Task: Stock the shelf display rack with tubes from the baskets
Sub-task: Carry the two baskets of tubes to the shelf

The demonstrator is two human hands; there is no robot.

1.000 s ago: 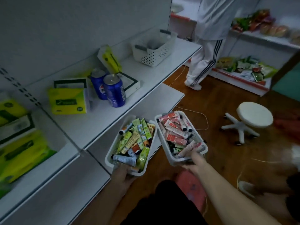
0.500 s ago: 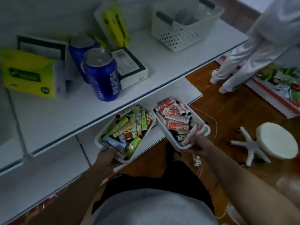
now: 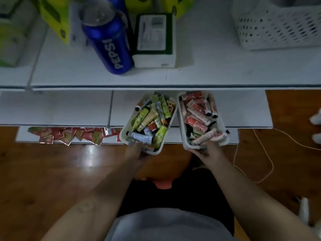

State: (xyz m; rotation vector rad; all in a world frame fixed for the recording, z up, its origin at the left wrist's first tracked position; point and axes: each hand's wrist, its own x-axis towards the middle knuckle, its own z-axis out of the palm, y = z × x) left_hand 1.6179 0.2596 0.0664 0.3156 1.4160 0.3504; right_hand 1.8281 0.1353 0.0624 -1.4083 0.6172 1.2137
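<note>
- The left hand point(image 3: 137, 153) grips the near end of the green basket point(image 3: 128, 124), fingers curled around its rim.
- The right hand point(image 3: 207, 150) grips the near end of the pink basket point(image 3: 181, 126) the same way. Neither hand holds a tube.
- Both baskets sit below the upper shelf point(image 3: 208, 75), side by side, with their far ends tucked just under its front edge.
- It is not possible to tell whether the baskets rest on the lower shelf point(image 3: 69, 108) beneath the upper shelf or hang above it.
- The green tubes point(image 3: 151, 117) and the pink tubes point(image 3: 196, 117) lie loose in their baskets, heaped up to the rim. None has been placed on the rack yet.
- On the upper shelf stand a Pepsi can point(image 3: 109, 46), a box point(image 3: 154, 40) touching it, and a white crate point(image 3: 278, 28) well to the right.
- Below the upper shelf, at floor level, lie red sachets point(image 3: 69, 135). A cable point(image 3: 260, 153) trails on the floor to the right.
- Hazard, spill: each basket is held at one end only. If a wrist drops, the far end tips and the heaped tubes are likely to slide out.
- Hazard, snag: if a basket is lifted before it is pulled back, its far rim may strike the underside of the upper shelf and jolt tubes loose.
- Hazard, collision: the baskets sit very close together. Swinging one may knock the other.
- Hazard, footing: the cable may catch a foot during a step to the right.
</note>
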